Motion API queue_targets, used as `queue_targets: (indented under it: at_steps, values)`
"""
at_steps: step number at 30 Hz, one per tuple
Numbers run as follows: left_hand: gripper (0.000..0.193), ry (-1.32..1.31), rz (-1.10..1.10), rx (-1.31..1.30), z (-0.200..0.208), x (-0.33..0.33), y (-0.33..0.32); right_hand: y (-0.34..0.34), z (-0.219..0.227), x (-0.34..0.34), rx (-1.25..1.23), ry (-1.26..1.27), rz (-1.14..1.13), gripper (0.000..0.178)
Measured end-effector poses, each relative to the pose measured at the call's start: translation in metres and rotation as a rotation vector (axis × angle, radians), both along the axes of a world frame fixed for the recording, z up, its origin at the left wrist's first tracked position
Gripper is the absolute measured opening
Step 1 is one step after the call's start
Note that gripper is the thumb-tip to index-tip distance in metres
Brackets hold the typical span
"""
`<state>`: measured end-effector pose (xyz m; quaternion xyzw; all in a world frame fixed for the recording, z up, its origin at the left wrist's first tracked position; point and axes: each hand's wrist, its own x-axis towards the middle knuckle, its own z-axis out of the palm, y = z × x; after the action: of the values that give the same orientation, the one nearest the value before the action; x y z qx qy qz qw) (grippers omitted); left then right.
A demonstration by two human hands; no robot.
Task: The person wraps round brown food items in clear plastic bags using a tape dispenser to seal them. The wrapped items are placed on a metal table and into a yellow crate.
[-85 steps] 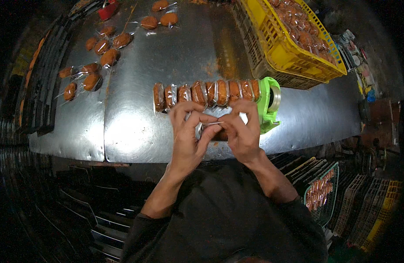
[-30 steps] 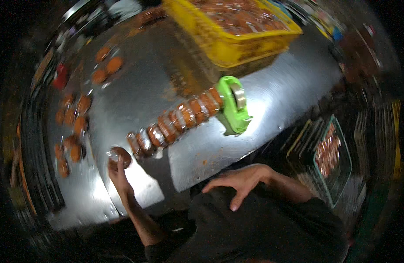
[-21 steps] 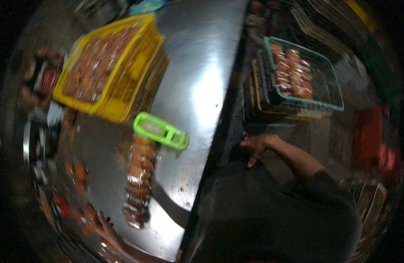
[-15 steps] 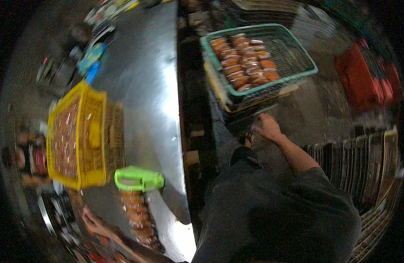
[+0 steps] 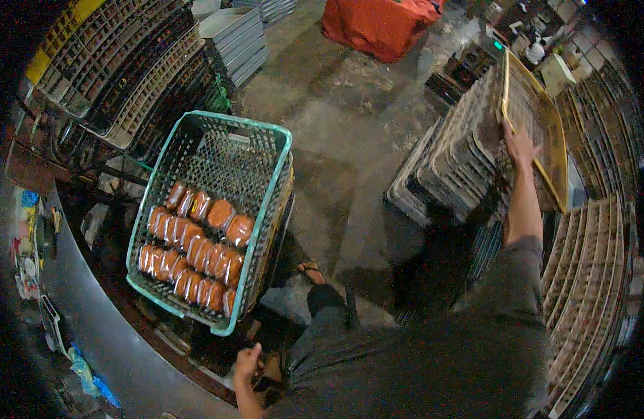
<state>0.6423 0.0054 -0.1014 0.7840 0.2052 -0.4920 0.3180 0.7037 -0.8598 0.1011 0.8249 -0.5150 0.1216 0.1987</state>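
Above the floor (image 5: 332,192), right hand (image 5: 520,148) grips one yellow crate (image 5: 534,101); left hand's (image 5: 248,363) grip unclear.

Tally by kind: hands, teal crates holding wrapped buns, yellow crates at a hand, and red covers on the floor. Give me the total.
Hands, left hand and right hand: 2
Teal crate holding wrapped buns: 1
Yellow crate at the right hand: 1
Red cover: 1
Total: 5
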Motion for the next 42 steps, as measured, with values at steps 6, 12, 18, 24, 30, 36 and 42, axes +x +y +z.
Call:
queue_targets:
  at_steps: [6,12,18,24,30,36,42]
  values:
    - [0.049,-0.2,-0.097,-0.244,-0.055,-0.066,0.087,0.015,0.011,-0.009,0.047,-0.074,0.188,0.062]
    - [0.049,-0.084,-0.133,-0.193,-0.012,-0.017,0.082,0.217,0.116,0.032,-0.249,-0.464,0.187,0.051]
    - [0.04,-0.994,0.008,-0.083,0.013,-0.074,0.059,0.301,0.194,-0.067,-0.314,-1.117,1.091,0.041]
    - [0.023,-1.082,0.809,-0.302,0.142,-0.198,0.019,0.379,0.24,-0.122,-0.127,-1.388,1.449,0.038]
    - [0.034,-1.734,0.97,0.127,0.19,-0.392,0.069,0.573,0.232,-0.092,0.313,-1.432,1.913,0.034]
    - [0.055,-1.674,1.721,0.587,0.193,-0.568,0.041,0.851,0.205,-0.141,0.631,-1.244,2.546,0.03]
    - [0.048,-1.354,2.228,1.215,0.143,-0.674,-0.034,1.086,0.158,-0.27,0.671,-1.121,3.039,0.031]
